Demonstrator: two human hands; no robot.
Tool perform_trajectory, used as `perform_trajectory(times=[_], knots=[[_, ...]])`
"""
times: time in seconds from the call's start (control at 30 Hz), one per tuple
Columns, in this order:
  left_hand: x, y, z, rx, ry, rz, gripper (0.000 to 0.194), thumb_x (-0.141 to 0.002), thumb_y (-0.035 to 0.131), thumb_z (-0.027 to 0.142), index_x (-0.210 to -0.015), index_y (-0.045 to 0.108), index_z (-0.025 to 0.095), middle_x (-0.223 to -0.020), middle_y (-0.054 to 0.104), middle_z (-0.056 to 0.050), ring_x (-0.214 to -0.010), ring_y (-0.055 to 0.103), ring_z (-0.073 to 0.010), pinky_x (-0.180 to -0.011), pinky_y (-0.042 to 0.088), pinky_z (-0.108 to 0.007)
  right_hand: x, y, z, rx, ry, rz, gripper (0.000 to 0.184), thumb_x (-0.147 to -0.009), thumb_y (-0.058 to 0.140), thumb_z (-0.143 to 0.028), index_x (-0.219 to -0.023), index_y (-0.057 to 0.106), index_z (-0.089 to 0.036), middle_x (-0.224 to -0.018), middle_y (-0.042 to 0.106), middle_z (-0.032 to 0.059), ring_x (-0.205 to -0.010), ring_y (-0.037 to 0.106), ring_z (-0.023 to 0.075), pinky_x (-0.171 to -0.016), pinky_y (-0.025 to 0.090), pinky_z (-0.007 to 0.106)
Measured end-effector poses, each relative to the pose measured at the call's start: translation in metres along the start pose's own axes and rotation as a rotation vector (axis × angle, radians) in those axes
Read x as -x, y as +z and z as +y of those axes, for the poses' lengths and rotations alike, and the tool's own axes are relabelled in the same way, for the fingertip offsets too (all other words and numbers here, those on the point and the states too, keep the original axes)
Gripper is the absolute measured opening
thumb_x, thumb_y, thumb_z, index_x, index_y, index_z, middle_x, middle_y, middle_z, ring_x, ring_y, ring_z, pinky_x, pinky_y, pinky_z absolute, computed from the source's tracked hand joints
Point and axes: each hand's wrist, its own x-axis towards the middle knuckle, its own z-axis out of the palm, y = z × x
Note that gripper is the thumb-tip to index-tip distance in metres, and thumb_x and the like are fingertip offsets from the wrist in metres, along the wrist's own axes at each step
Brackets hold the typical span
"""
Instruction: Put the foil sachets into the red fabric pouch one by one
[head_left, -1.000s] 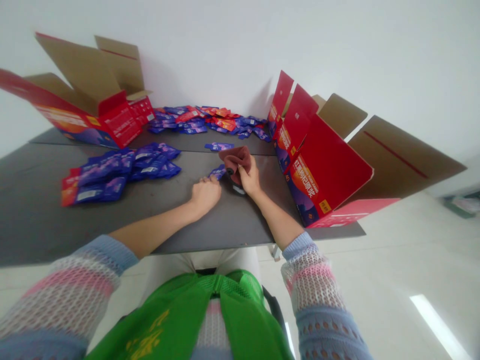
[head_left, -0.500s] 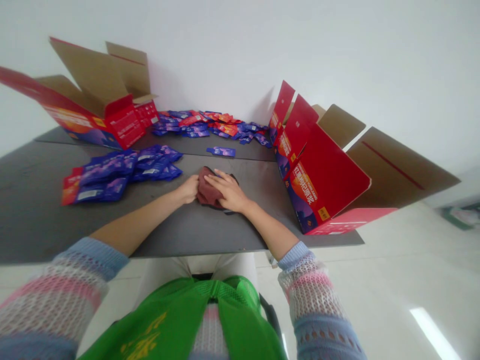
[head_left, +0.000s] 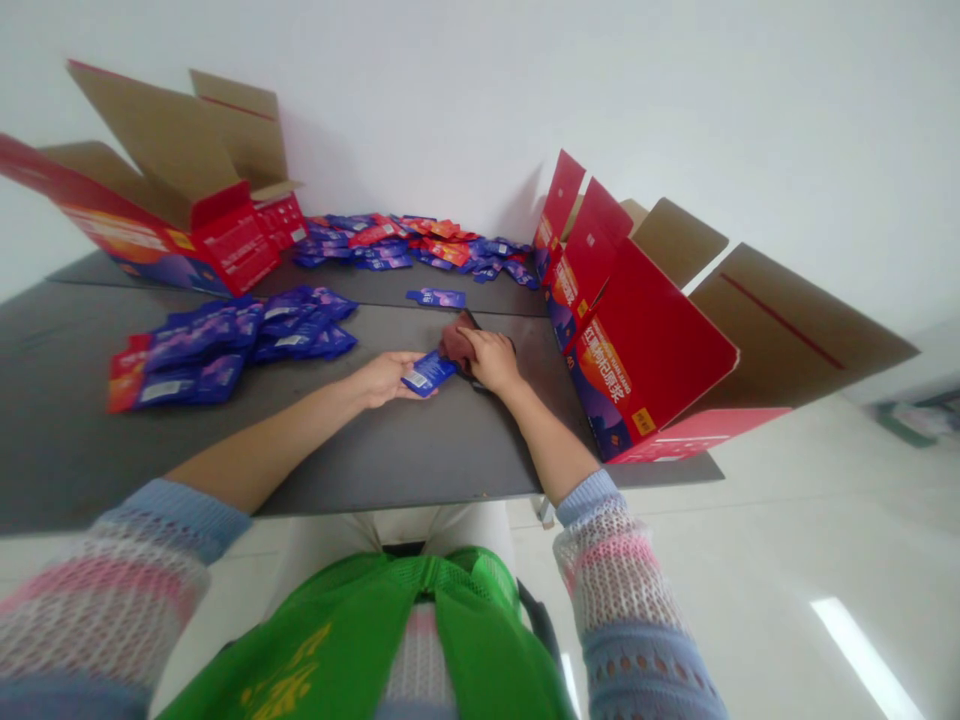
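At a grey table (head_left: 424, 460), the left hand (head_left: 384, 380), nearly closed, pinches a blue pouch (head_left: 431, 373) while the right hand (head_left: 492, 360) curls over a brown cloth (head_left: 454, 341) at the pouch's right end (a flat, steady hold likely suits the apparent wiping best).

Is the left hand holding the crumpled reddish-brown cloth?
No, the left hand holds a flat, shiny blue packet, and the right hand is on the reddish-brown cloth.
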Motion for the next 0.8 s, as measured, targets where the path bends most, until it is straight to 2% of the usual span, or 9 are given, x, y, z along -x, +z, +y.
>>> perform_trajectory(times=[0.1,0.17,0.23,0.3,0.37,0.43,0.5,0.6,0.8], knots=[[0.001,-0.001,0.003,-0.006,-0.018,-0.027,0.047,-0.090,0.044,-0.002,-0.133,0.060,0.008,-0.089,0.077,-0.016,-0.072,0.076,-0.0257,-0.074,0.063,-0.046,0.002,-0.003,0.003,-0.109,0.049,0.125,0.060,-0.084,0.049,-0.015,-0.143,0.053,-0.020,-0.142,0.061,0.0107,-0.131,0.054,0.0279,-0.114,0.034,0.053],[0.002,0.000,0.005,-0.023,-0.036,-0.009,0.049,-0.088,0.043,-0.004,-0.132,0.060,0.007,-0.086,0.076,-0.015,-0.071,0.075,-0.0254,-0.077,0.062,-0.047,0.006,-0.006,-0.001,-0.202,-0.037,0.193,0.064,-0.080,0.046,-0.012,-0.143,0.053,-0.018,-0.142,0.061,0.0103,-0.130,0.054,0.0265,-0.112,0.038,0.047],[0.003,0.003,0.006,-0.036,-0.048,0.013,0.044,-0.088,0.043,-0.003,-0.126,0.062,0.006,-0.081,0.076,-0.014,-0.069,0.075,-0.0248,-0.079,0.062,-0.047,0.010,-0.009,-0.012,-0.257,-0.187,0.216,0.067,-0.077,0.046,-0.012,-0.143,0.053,-0.018,-0.144,0.059,0.0094,-0.132,0.052,0.0251,-0.111,0.040,0.042],[0.004,0.006,0.006,-0.021,-0.035,0.035,0.035,-0.090,0.044,-0.001,-0.116,0.066,0.007,-0.078,0.075,-0.012,-0.066,0.073,-0.0231,-0.077,0.062,-0.043,0.015,-0.012,-0.024,-0.239,-0.321,0.167,0.067,-0.078,0.047,-0.011,-0.144,0.053,-0.020,-0.145,0.057,0.0082,-0.135,0.049,0.0245,-0.112,0.038,0.041],[0.004,0.007,0.006,0.027,-0.016,0.042,0.026,-0.093,0.044,0.004,-0.104,0.068,0.009,-0.076,0.075,-0.009,-0.064,0.071,-0.0207,-0.074,0.061,-0.038,0.020,-0.012,-0.036,-0.169,-0.393,0.040,0.064,-0.081,0.048,-0.011,-0.143,0.055,-0.023,-0.146,0.057,0.0070,-0.135,0.048,0.0247,-0.113,0.036,0.042],[0.003,0.007,0.007,0.071,-0.020,0.031,0.026,-0.096,0.043,0.008,-0.096,0.069,0.009,-0.077,0.075,-0.009,-0.063,0.070,-0.0188,-0.071,0.061,-0.034,0.022,-0.010,-0.043,-0.092,-0.405,-0.099,0.062,-0.082,0.049,-0.010,-0.142,0.057,-0.024,-0.146,0.058,0.0063,-0.134,0.049,0.0255,-0.111,0.037,0.043],[0.001,0.004,0.008,0.086,-0.048,-0.006,0.030,-0.097,0.040,0.008,-0.093,0.069,0.008,-0.079,0.075,-0.011,-0.065,0.070,-0.0191,-0.072,0.061,-0.034,0.022,-0.009,-0.046,-0.044,-0.385,-0.171,0.061,-0.082,0.050,-0.008,-0.141,0.058,-0.025,-0.146,0.057,0.0054,-0.133,0.048,0.0257,-0.109,0.039,0.044],[-0.003,-0.003,0.009,0.080,-0.065,-0.087,0.028,-0.093,0.043,0.001,-0.097,0.069,0.006,-0.086,0.076,-0.014,-0.072,0.074,-0.0209,-0.076,0.061,-0.037,0.019,-0.010,-0.042,-0.031,-0.371,-0.173,0.062,-0.081,0.052,-0.008,-0.139,0.059,-0.027,-0.147,0.057,0.0029,-0.134,0.048,0.0244,-0.108,0.040,0.043],[-0.015,-0.023,0.001,0.119,-0.044,-0.271,0.028,-0.082,0.062,-0.007,-0.106,0.069,0.006,-0.093,0.077,-0.017,-0.086,0.076,-0.0248,-0.086,0.061,-0.043,0.009,-0.013,-0.018,0.001,-0.272,-0.137,0.059,-0.081,0.055,-0.010,-0.135,0.064,-0.031,-0.141,0.062,0.0011,-0.128,0.053,0.0257,-0.101,0.046,0.042]])
